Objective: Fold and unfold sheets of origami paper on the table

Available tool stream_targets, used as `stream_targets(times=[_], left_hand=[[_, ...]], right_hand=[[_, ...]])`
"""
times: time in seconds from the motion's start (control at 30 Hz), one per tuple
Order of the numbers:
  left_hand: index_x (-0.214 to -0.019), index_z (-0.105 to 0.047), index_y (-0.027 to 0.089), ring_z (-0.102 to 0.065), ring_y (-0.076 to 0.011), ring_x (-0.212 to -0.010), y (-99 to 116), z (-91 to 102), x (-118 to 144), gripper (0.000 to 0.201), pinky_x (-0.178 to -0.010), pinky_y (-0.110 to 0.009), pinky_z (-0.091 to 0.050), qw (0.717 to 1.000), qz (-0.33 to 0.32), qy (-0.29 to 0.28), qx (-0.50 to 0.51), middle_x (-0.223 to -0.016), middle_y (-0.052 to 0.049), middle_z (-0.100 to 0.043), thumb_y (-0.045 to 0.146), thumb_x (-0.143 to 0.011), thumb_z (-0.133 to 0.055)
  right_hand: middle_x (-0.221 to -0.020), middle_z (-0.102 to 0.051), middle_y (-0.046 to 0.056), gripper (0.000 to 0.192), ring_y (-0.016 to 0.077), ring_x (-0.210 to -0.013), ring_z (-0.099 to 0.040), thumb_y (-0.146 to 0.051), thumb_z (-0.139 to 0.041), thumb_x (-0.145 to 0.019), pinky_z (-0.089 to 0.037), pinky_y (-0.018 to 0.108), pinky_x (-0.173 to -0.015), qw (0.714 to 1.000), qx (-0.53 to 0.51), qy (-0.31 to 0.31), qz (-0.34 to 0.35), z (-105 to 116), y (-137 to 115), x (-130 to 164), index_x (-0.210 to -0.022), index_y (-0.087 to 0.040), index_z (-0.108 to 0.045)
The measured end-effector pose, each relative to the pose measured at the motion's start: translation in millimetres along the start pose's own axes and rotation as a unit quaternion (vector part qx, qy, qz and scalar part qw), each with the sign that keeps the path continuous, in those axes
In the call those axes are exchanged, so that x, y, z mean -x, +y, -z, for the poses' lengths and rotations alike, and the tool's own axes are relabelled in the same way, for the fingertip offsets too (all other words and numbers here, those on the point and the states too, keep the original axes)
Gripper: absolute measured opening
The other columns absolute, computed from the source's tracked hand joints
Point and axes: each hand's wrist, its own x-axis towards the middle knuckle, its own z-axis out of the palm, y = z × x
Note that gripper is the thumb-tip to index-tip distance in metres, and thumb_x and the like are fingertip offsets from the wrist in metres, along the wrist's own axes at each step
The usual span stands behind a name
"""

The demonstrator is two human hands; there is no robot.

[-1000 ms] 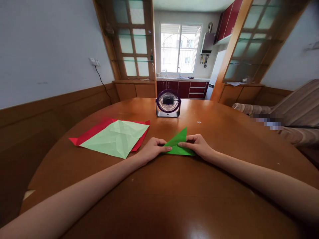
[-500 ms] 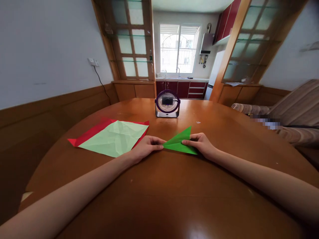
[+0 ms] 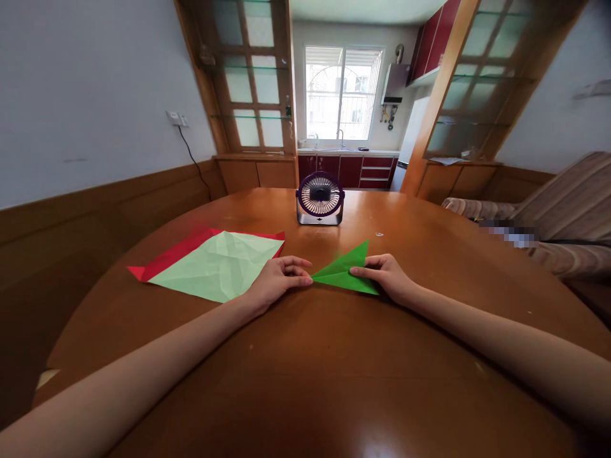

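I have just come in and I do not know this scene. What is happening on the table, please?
A person sits at a round wooden table and folds a green paper into a pointed triangle. The right hand presses on the paper's right side, and the left hand touches its left tip with the fingertips. A pale green sheet lies flat on a red sheet to the left. A small fan stands behind.

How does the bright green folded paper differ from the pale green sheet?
The bright green folded paper triangle is small and pointed; the pale green square paper sheet is larger, unfolded and creased. The triangle is held by the right hand; the sheet overlies a red paper sheet. Both rest on the wooden table.
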Motion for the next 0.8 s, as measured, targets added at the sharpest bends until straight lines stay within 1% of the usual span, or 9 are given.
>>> stream_targets(times=[0.1,0.23,0.33,0.43,0.5,0.6,0.67,0.73,0.8], left_hand=[[-0.092,-0.066,0.016,-0.064,-0.0108,-0.068,0.8,-0.4,0.7,0.034,-0.068,-0.023,-0.05,1.0,0.0,-0.008,0.006,-0.075,0.001,-0.07,0.022,-0.063,-0.082],[-0.1,-0.066,0.017,-0.066,-0.0134,-0.074,0.7,1.1,1.4,0.036,-0.071,-0.025,-0.05,1.0,0.001,-0.019,0.003,-0.083,-0.001,-0.072,0.027,-0.068,-0.08],[-0.104,-0.065,0.018,-0.066,-0.0158,-0.079,0.4,2.5,2.6,0.038,-0.073,-0.027,-0.05,0.999,-0.014,-0.029,0.003,-0.089,-0.003,-0.072,0.032,-0.071,-0.077],[-0.105,-0.065,0.018,-0.064,-0.0159,-0.077,0.2,2.1,3.8,0.036,-0.07,-0.028,-0.05,0.999,-0.037,-0.03,-0.011,-0.088,-0.003,-0.071,0.038,-0.075,-0.072],[-0.103,-0.066,0.018,-0.063,-0.0153,-0.074,-0.6,1.0,3.7,0.036,-0.068,-0.027,-0.048,0.997,-0.057,-0.031,-0.05,-0.086,-0.003,-0.069,0.041,-0.076,-0.071],[-0.104,-0.066,0.018,-0.059,-0.0133,-0.071,-2.7,-1.0,2.1,0.039,-0.065,-0.026,-0.047,0.988,-0.099,-0.029,-0.118,-0.084,-0.002,-0.066,0.038,-0.071,-0.075],[-0.106,-0.064,0.018,-0.059,-0.0133,-0.071,-3.4,-1.7,1.6,0.04,-0.067,-0.027,-0.047,0.983,-0.127,-0.025,-0.134,-0.083,-0.001,-0.065,0.036,-0.072,-0.074],[-0.109,-0.062,0.018,-0.061,-0.015,-0.075,-2.6,-1.3,2.6,0.037,-0.071,-0.029,-0.049,0.975,-0.158,-0.019,-0.155,-0.083,-0.002,-0.065,0.035,-0.077,-0.069],[-0.109,-0.062,0.019,-0.062,-0.0165,-0.08,-0.4,0.8,4.8,0.03,-0.077,-0.031,-0.048,0.95,-0.221,-0.007,-0.223,-0.086,-0.002,-0.066,0.032,-0.082,-0.065]], right_hand=[[-0.078,-0.075,0.004,0.027,0.0144,-0.063,-0.065,-0.04,-0.083,-0.062,-0.049,0.026,-0.06,1.0,-0.003,-0.004,0.003,-0.7,0.2,-0.1,-0.079,-0.019,-0.077],[-0.082,-0.076,0.004,0.028,0.0151,-0.065,-0.066,-0.039,-0.083,-0.064,-0.049,0.026,-0.061,1.0,-0.011,-0.001,-0.002,1.2,2.2,-1.3,-0.082,-0.019,-0.077],[-0.081,-0.076,0.004,0.027,0.015,-0.065,-0.066,-0.039,-0.083,-0.064,-0.049,0.026,-0.061,1.0,-0.02,0.004,-0.003,3.2,2.9,-2.3,-0.082,-0.02,-0.077],[-0.081,-0.076,0.003,0.026,0.014,-0.064,-0.065,-0.039,-0.083,-0.064,-0.048,0.025,-0.06,1.0,-0.02,0.007,-0.002,3.0,1.9,-2.5,-0.081,-0.02,-0.077],[-0.081,-0.076,0.004,0.027,0.0131,-0.063,-0.064,-0.039,-0.083,-0.064,-0.047,0.024,-0.059,1.0,-0.01,0.006,-0.002,1.7,0.8,-2.2,-0.082,-0.019,-0.077],[-0.084,-0.075,0.004,0.029,0.013,-0.063,-0.064,-0.04,-0.082,-0.065,-0.047,0.025,-0.06,1.0,0.008,-0.001,0.003,-0.7,0.1,-1.8,-0.084,-0.018,-0.077],[-0.086,-0.075,0.004,0.03,0.0138,-0.065,-0.064,-0.041,-0.081,-0.066,-0.049,0.026,-0.062,1.0,0.011,-0.007,0.013,-1.7,0.1,-1.9,-0.086,-0.019,-0.076],[-0.087,-0.074,0.004,0.03,0.0148,-0.069,-0.065,-0.041,-0.079,-0.069,-0.05,0.028,-0.066,0.999,0.019,-0.017,0.036,-1.4,-0.4,-2.3,-0.089,-0.02,-0.076],[-0.086,-0.073,0.004,0.027,0.0164,-0.075,-0.065,-0.041,-0.076,-0.073,-0.051,0.03,-0.071,0.994,0.057,-0.031,0.089,1.2,-2.3,-2.9,-0.089,-0.02,-0.075]])
